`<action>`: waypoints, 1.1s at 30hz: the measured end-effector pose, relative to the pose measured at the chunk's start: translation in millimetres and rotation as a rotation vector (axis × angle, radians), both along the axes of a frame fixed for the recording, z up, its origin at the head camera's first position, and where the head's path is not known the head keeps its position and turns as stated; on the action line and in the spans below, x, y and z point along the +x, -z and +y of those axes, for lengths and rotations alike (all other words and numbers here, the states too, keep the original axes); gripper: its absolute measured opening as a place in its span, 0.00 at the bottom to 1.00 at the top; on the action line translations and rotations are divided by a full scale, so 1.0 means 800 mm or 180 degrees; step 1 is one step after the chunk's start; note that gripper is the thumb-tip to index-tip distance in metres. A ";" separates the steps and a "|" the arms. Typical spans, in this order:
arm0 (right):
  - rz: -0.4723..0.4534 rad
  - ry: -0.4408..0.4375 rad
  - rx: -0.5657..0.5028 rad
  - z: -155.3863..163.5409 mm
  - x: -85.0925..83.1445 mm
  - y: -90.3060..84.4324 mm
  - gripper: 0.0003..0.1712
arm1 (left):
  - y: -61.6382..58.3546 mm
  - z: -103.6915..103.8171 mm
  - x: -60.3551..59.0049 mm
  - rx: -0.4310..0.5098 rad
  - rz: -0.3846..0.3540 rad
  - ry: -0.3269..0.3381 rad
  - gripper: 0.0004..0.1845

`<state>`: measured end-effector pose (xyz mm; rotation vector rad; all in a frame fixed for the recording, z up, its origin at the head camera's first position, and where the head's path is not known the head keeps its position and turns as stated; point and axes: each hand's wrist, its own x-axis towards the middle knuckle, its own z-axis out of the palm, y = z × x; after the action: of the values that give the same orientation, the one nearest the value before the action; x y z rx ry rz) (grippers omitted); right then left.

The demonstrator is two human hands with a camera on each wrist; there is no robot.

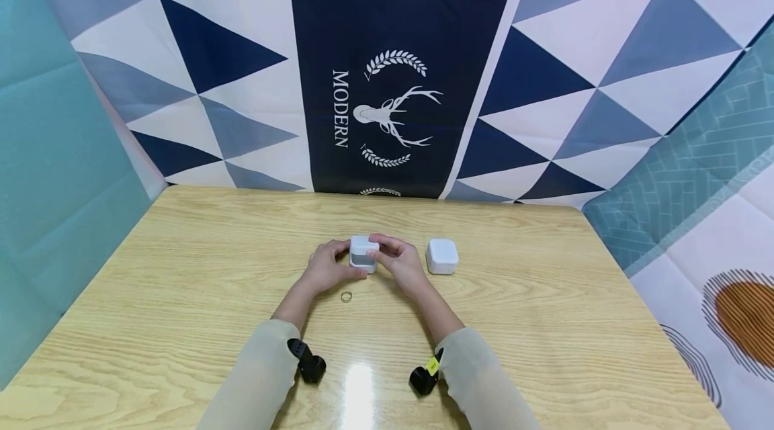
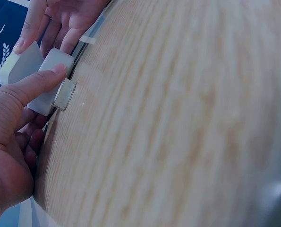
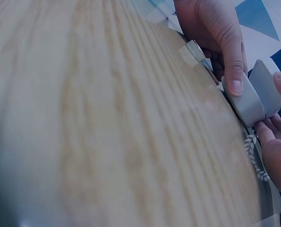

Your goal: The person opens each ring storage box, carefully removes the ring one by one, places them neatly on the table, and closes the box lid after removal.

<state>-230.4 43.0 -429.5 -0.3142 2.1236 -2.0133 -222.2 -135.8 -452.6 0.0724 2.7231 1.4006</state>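
Note:
A small white ring box [image 1: 363, 243] stands on the table, its lid tilted up from the base and a grey inside showing. My left hand [image 1: 326, 267] holds the base from the left, thumb laid along the near side [image 2: 57, 56]. From the right, my right hand [image 1: 404, 265] pinches the raised lid [image 2: 23, 64] between thumb and fingers. A thin gold-coloured ring [image 1: 347, 296] lies on the wood just nearer to me than the box, beside my left thumb. Whatever is inside the box is hidden from every view.
A second white rounded box [image 1: 442, 256], closed, stands to the right of my right hand. The light wooden table [image 1: 544, 322] ends at a patterned cloth wall [image 1: 387, 114] behind. A small pale object [image 1: 312, 257], partly hidden, is by my left knuckles.

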 end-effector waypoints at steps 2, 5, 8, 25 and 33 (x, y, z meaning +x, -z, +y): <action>-0.0009 -0.0011 -0.0004 -0.001 0.000 0.000 0.21 | 0.000 -0.001 0.000 0.0015 -0.0002 0.0004 0.39; -0.0012 -0.0014 -0.0010 -0.001 0.000 0.000 0.21 | 0.000 -0.001 0.001 0.0026 -0.0015 0.0007 0.39; -0.0028 -0.0024 -0.0026 0.000 -0.001 0.000 0.21 | 0.000 -0.001 0.001 0.0027 -0.0015 0.0001 0.38; -0.0008 -0.0042 0.0054 0.002 -0.016 0.021 0.21 | 0.000 -0.001 0.000 0.0020 -0.0035 0.0006 0.39; 0.0045 -0.0058 0.0150 0.002 -0.007 0.008 0.21 | 0.001 -0.002 0.000 0.0010 -0.0012 0.0012 0.39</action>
<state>-235.9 44.7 -435.7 -0.3400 2.1652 -1.9536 -222.6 -137.0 -453.4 0.0752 2.7164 1.4026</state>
